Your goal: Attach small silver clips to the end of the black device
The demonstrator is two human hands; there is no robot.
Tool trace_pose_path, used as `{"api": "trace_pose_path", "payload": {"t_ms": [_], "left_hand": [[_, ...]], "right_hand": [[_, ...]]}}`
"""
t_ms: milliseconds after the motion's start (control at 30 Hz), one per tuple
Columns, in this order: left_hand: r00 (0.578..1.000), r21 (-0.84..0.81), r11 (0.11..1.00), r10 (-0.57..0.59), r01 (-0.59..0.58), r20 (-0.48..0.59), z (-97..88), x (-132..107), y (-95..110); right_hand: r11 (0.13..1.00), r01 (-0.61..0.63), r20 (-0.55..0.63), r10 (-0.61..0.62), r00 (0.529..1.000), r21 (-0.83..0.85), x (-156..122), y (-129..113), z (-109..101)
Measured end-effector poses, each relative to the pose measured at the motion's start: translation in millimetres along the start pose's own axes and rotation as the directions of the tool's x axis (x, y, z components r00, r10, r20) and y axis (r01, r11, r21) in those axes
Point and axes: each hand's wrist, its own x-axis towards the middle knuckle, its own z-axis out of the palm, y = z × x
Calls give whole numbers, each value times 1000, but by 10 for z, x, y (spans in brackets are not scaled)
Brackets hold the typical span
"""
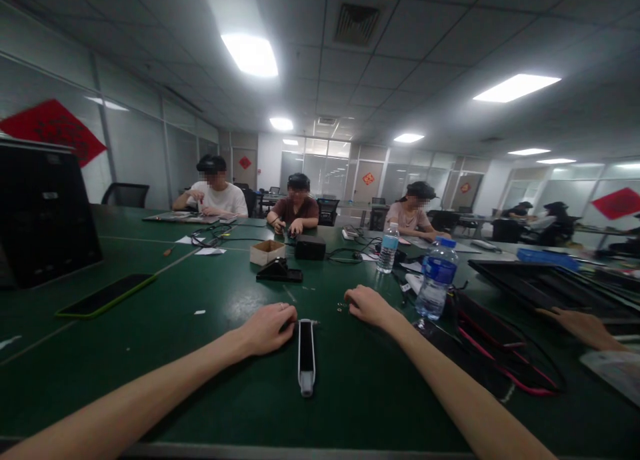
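My left hand (273, 328) rests on the green table with its fingers curled together. Its fingertips reach the upper end of a slim white device with a black face (307, 353), which lies lengthwise before me. A small metal piece (314, 322) sticks out at that end; whether my fingers grip it is hidden. To the right, my right hand (369, 305) lies palm down with bent fingers lowered to the table. Several tiny ring-like parts (341, 307) lie just left of its fingertips. Anything pinched there is too small to make out.
A black stand (279, 272), an open cardboard box (267, 252) and a black box (310, 247) stand ahead. Two water bottles (437, 280) are at right, beside a pink-edged pouch (493, 327). A green-edged phone (107, 295) lies left. A co-worker's hand (575, 323) touches a black tray (555, 287).
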Motion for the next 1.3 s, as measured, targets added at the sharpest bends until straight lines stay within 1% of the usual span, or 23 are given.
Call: {"api": "trace_pose_path", "payload": {"t_ms": [67, 133, 233, 300, 333, 400, 500, 567, 700, 767, 800, 867, 1000, 1100, 1200, 1267, 1300], "left_hand": [[1000, 5, 1000, 8, -8, -7, 8, -2, -4], [999, 18, 1000, 13, -12, -48, 9, -5, -3], [979, 20, 1000, 11, -7, -203, 8, -5, -3], [950, 18, 999, 31, -27, -311, 21, 0, -11], [934, 25, 999, 54, -49, -353, 32, 3, -17], [904, 55, 993, 119, -106, -412, 64, 8, -28], [856, 124, 972, 236, -201, -459, 115, 8, -33], [826, 174, 951, 307, -254, -473, 138, 6, -27], [778, 228, 921, 388, -315, -493, 151, 6, -13], [767, 224, 917, 398, -329, -503, 149, 6, -9], [769, 216, 919, 394, -330, -504, 148, 6, -8], [792, 190, 931, 366, -313, -488, 147, 2, -4], [874, 139, 958, 287, -253, -392, 134, -10, 15], [920, 119, 973, 224, -195, -321, 102, -5, 18], [951, 105, 989, 128, -103, -280, 55, 13, -14], [972, 78, 997, 36, -19, -231, 26, 23, -51], [979, 63, 998, -7, 21, -203, 16, 26, -70]], "right_hand": [[1000, 1, -43, -2, 999, -24, 6, -5, 2], [999, 24, -97, -27, 995, -31, 5, -29, -5], [990, 140, -220, -132, 966, 22, -12, -159, -23], [958, 255, -327, -200, 924, 133, -29, -332, -31], [928, 305, -377, -209, 902, 215, -39, -439, -32], [839, 364, -457, -159, 875, 406, -57, -670, -31], [709, 398, -474, -101, 874, 582, -84, -956, -27], [650, 396, -460, -80, 884, 648, -99, -1060, -21], [580, 373, -440, -29, 898, 724, -118, -1113, 9], [560, 365, -433, -13, 901, 744, -123, -1118, 22], [553, 360, -429, -6, 903, 751, -127, -1123, 23], [549, 343, -411, 1, 912, 763, -138, -1141, 12], [588, 280, -335, -15, 942, 759, -168, -1183, -45], [665, 275, -338, -36, 941, 694, -168, -1156, -87], [768, 307, -379, -91, 921, 561, -146, -1016, -122], [829, 305, -359, -137, 923, 469, -135, -870, -138], [853, 293, -318, -160, 934, 431, -132, -791, -141]]}}
